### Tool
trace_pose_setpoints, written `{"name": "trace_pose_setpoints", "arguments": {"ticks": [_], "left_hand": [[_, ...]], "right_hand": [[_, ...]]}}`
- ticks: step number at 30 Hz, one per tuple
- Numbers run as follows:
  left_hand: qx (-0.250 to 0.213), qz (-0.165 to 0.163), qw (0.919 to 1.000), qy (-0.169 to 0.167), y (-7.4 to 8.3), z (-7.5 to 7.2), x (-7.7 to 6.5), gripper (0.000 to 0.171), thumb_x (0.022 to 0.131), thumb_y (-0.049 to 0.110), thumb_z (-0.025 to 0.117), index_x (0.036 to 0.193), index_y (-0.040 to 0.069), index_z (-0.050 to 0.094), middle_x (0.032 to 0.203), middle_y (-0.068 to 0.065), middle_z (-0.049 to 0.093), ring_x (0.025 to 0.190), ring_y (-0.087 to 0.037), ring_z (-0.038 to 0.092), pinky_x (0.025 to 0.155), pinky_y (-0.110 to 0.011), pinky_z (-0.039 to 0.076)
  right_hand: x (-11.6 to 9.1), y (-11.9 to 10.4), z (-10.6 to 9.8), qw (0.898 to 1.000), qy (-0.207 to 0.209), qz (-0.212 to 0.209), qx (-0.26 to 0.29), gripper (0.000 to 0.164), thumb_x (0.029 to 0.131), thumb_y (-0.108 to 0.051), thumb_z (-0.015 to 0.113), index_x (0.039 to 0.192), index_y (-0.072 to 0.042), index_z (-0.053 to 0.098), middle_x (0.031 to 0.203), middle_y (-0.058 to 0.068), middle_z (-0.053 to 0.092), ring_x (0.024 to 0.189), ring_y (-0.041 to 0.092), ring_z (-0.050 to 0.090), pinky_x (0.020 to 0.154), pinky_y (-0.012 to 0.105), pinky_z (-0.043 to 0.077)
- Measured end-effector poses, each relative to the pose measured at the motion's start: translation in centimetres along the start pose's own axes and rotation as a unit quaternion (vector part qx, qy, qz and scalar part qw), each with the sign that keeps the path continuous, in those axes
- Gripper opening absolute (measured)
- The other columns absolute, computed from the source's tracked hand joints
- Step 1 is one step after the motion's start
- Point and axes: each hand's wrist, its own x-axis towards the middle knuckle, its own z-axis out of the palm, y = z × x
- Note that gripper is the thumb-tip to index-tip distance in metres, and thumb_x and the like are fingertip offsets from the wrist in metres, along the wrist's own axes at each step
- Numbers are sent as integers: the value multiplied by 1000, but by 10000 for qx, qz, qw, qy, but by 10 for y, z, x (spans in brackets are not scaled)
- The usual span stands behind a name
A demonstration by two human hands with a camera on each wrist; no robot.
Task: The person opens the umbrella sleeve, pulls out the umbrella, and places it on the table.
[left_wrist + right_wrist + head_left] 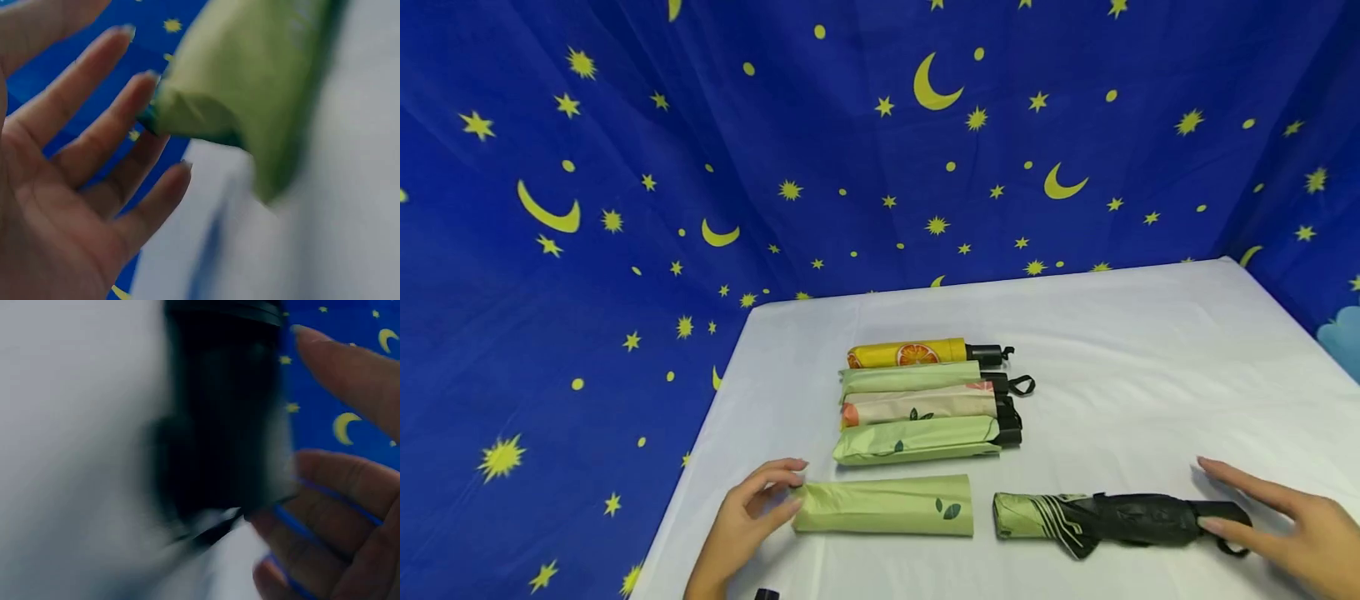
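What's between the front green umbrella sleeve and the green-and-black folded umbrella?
In the head view, just bare white tablecloth between the leaf-print sleeve and the folded umbrella.

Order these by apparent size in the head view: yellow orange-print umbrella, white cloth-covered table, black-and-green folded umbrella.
1. White table
2. Black-and-green umbrella
3. Yellow umbrella, though farther away

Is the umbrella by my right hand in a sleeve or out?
Out. The umbrella lies uncovered, black and green, apart from the sleeve near the left hand.
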Motion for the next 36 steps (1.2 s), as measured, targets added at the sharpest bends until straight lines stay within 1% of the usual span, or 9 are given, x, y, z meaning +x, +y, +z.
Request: {"name": "trace_pose_setpoints", "arguments": {"ticks": [2, 3, 7, 9, 12, 15, 17, 25, 36], "left_hand": [[244, -139, 9985, 469, 9, -1, 13, 23, 97, 2, 69, 119, -2, 67, 129, -17, 63, 123, -20, 60, 102, -27, 51], [367, -177, 9971, 646, 14, 0, 21, 23, 98, 5, 70, 120, -1, 68, 127, -16, 65, 121, -20, 61, 102, -29, 52], [1107, -410, 9886, 930, 28, 10, 58, 27, 97, 20, 73, 122, 9, 70, 122, -7, 68, 116, -20, 63, 102, -36, 52], [1479, -551, 9844, 778, 29, 19, 72, 31, 97, 27, 74, 124, 13, 70, 124, -2, 67, 116, -21, 64, 101, -42, 53], [1855, -932, 9765, 577, 25, 32, 84, 35, 95, 33, 76, 127, 19, 71, 127, 2, 65, 111, -21, 66, 94, -44, 56], [1849, -1315, 9730, 427, 17, 42, 84, 39, 91, 36, 79, 127, 23, 70, 129, 1, 64, 106, -20, 67, 86, -39, 59], [1734, -1480, 9732, 306, 13, 47, 82, 41, 89, 38, 81, 127, 26, 70, 130, 1, 63, 107, -20, 67, 84, -36, 60], [1824, -1409, 9727, -279, -1, 48, 75, 58, 81, 33, 89, 134, 24, 66, 128, -3, 57, 104, -20, 60, 82, -32, 58], [2457, -995, 9642, 79, -3, 58, 75, 60, 75, 10, 93, 128, 24, 69, 120, -6, 54, 88, -15, 53, 72, -28, 51]], "right_hand": [[9, -30, -9, 9992, 318, -121, -224, 83, 87, -55, 77, 147, -2, 54, 137, 37, 53, 101, 57, 59, 78, 70, 48], [15, -46, -12, 9980, 531, -322, -140, 77, 89, -52, 77, 146, -4, 56, 135, 34, 56, 99, 55, 61, 78, 69, 48], [45, -118, 2, 9774, 1246, -1691, 222, 51, 88, -33, 83, 132, -11, 70, 120, 13, 73, 83, 28, 69, 74, 46, 57], [62, -146, 17, 9746, 944, -2019, 220, 46, 89, -33, 82, 128, -10, 72, 114, 9, 75, 96, 34, 71, 77, 48, 57], [78, -171, 44, 9805, 221, -1947, 148, 49, 91, -37, 79, 127, -5, 71, 105, 8, 76, 86, 26, 71, 73, 48, 58], [81, -179, 66, 9839, -221, -1757, 225, 51, 90, -38, 79, 127, -4, 70, 94, 1, 75, 83, 19, 70, 75, 48, 58], [80, -177, 75, 9847, -194, -1699, 341, 47, 88, -33, 82, 125, -7, 71, 89, -5, 73, 79, 13, 67, 73, 45, 57], [85, -162, 86, 9739, 91, -2159, 693, 48, 79, -22, 90, 121, -11, 70, 89, -10, 64, 79, 8, 60, 67, 33, 53], [85, -160, 89, 9637, 154, -2572, 692, 48, 77, -22, 91, 118, -4, 73, 99, -7, 67, 83, 9, 59, 70, 35, 53]]}}
